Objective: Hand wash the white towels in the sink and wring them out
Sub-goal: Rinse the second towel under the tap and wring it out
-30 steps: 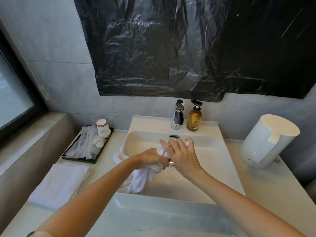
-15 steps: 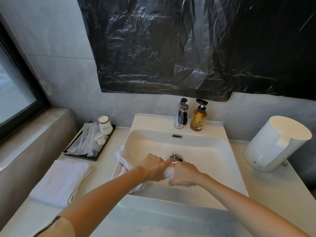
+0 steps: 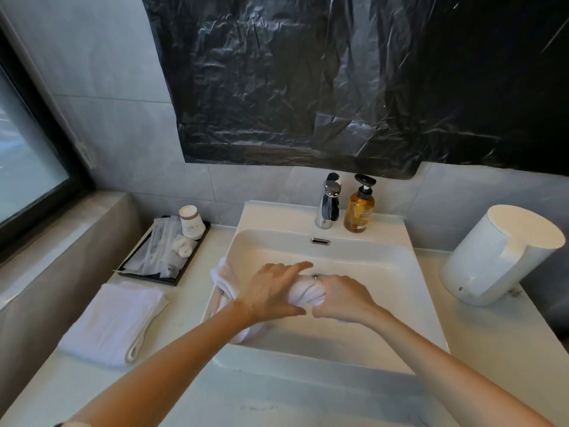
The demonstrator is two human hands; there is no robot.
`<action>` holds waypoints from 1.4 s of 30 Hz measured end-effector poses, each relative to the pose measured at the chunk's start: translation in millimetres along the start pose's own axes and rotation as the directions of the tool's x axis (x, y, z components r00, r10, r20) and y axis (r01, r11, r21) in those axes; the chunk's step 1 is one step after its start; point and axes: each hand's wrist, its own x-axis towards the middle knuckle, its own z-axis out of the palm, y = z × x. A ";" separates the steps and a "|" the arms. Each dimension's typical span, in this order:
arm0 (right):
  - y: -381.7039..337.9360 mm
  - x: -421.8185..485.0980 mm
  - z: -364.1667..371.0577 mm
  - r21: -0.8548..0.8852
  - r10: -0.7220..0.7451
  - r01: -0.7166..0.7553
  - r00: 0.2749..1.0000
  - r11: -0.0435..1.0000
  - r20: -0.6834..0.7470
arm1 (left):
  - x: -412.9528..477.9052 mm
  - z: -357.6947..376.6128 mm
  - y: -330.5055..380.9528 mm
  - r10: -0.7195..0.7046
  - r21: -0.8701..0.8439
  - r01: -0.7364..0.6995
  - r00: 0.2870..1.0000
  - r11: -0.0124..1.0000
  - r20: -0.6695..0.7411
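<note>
On the bench [image 3: 492, 349] at the far left lies a folded towel [image 3: 114, 322], white and flat, a looped edge hanging at its near right corner. Behind it a black tray [image 3: 177, 282] holds clear sealed packets [image 3: 157, 251] and a stack of paper cups [image 3: 191, 221] at its back corner. In the sink [image 3: 369, 260] is the twisted towel [image 3: 308, 292], white and wrung into a tight, ridged roll where it shows between the hands; its loose end drapes over the sink's left rim and trails down the near left wall of the basin. The left hand [image 3: 271, 291] lies over the roll, index finger stretched straight, thumb on the near side, the towel held between them. The right hand [image 3: 345, 298] is curled in a fist round the roll's right end. The roll's long axis runs left to right across the basin, over the drain. Behind stand a chrome tap [image 3: 328, 200] and an amber pump bottle [image 3: 359, 211]; a white jug [image 3: 498, 254] stands far right.
</note>
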 end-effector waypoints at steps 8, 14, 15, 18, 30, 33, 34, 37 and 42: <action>1.6 4.7 -44.9 0.264 -0.091 0.161 0.962 0.951 -0.258 | -20.2 -15.9 -8.6 -0.505 -0.479 0.463 0.862 0.746 0.048; 19.4 -4.3 -82.3 -0.045 -0.210 0.217 0.839 0.975 -0.503 | 11.4 -81.0 -19.0 -0.498 -0.393 0.425 0.861 0.816 -0.103; 24.0 -5.1 -83.8 -0.105 -0.202 0.173 0.834 0.979 -0.514 | 18.3 -93.0 -15.7 -0.488 -0.391 0.409 0.864 0.824 -0.123; 36.3 -11.8 -81.2 -0.167 -0.164 0.097 0.872 0.981 -0.461 | 39.6 -121.4 9.6 -0.478 -0.496 0.352 0.865 0.793 -0.150; 38.5 -53.8 -78.1 0.393 -0.085 0.092 0.996 0.915 -0.034 | 97.6 -149.7 107.8 -0.333 -0.801 0.101 0.934 0.590 -0.127; 31.1 -60.8 -86.5 0.744 -0.102 0.193 0.981 0.640 -0.166 | 106.3 -156.4 119.6 -0.276 -0.773 0.057 0.948 0.631 -0.155; 28.5 -60.4 -88.2 0.738 -0.040 0.228 0.964 0.635 -0.263 | 108.0 -157.5 122.7 -0.246 -0.747 0.037 0.954 0.664 -0.170; 26.3 -55.7 -91.7 0.577 0.114 0.227 0.862 0.785 -0.493 | 110.8 -158.7 127.1 -0.147 -0.637 -0.024 0.966 0.770 -0.215; 50.5 -64.7 -106.8 0.065 0.004 0.062 0.693 0.996 -0.721 | 110.6 -160.6 114.6 -0.086 -0.487 -0.059 0.959 0.871 -0.270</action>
